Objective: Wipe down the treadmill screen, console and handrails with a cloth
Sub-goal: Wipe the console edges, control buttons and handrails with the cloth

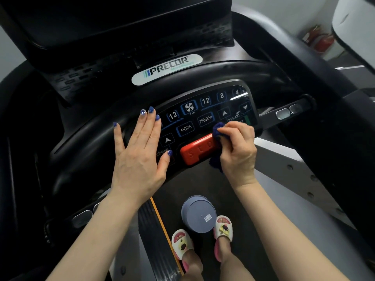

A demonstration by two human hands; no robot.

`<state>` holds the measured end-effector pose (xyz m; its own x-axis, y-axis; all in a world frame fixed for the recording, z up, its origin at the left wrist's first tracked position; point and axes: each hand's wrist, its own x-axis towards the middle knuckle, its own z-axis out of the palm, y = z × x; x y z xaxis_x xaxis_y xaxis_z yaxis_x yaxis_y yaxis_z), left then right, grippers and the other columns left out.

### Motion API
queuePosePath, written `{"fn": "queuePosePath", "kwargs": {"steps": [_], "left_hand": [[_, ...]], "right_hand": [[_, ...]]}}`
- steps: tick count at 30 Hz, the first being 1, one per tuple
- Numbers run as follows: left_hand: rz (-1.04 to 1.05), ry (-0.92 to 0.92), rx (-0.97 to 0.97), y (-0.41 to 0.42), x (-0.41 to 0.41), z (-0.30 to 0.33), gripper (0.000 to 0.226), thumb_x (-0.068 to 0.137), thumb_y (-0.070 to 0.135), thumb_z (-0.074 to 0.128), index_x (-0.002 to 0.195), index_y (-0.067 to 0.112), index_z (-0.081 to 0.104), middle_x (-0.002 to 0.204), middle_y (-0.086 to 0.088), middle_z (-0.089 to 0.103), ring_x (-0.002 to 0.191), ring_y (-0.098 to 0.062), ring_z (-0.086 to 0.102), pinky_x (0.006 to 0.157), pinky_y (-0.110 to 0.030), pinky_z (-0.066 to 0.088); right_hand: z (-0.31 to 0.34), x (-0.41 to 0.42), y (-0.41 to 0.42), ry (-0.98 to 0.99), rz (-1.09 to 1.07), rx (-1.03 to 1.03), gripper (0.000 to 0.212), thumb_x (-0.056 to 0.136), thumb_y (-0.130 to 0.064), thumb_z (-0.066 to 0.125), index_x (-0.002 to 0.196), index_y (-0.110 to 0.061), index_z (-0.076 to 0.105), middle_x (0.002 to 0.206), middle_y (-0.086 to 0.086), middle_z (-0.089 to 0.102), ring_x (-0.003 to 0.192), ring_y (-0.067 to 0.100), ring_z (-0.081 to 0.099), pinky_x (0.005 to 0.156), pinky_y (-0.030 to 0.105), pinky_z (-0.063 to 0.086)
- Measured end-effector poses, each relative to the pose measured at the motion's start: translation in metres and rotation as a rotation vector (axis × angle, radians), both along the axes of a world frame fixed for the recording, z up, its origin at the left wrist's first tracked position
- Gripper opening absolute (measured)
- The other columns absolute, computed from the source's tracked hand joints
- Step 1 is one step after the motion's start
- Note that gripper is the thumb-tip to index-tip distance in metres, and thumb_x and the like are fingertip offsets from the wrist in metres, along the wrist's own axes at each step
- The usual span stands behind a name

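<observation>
While the left hand (140, 151) lay flat with straight fingers just left of the red stop bar (197, 152), seemingly to brace, the right hand (236, 148) pinched the bunched blue cloth (218, 129) against that bar's right end, apparently scrubbing the console (205, 118).

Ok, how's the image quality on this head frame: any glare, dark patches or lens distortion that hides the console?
Head view: strong wide-angle bending, handrail curving; the screen is nearly black, detail lost. Small glare streak on the button panel by the "4". Labels are readable, hands sharp: left hand flat, right hand gripping the blue cloth.
</observation>
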<state>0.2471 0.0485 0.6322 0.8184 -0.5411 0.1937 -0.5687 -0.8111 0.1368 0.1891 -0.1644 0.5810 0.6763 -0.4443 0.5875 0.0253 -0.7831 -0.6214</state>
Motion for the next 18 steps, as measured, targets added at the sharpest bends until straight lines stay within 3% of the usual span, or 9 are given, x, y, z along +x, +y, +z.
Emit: {"fn": "queuePosePath", "kwargs": {"steps": [18], "left_hand": [[0.007,0.003,-0.005,0.0,0.0,-0.001,0.073,0.094,0.04,0.043,0.156,0.008,0.02,0.165,-0.005,0.011,0.153,-0.015,0.005,0.121,-0.05,-0.012]], "right_hand": [[-0.016,-0.023,-0.004,0.053,0.002,0.099,0.016,0.081,0.01,0.064,0.096,0.004,0.067,0.103,0.019,0.059,0.097,0.03,0.058,0.094,0.018,0.043]]}}
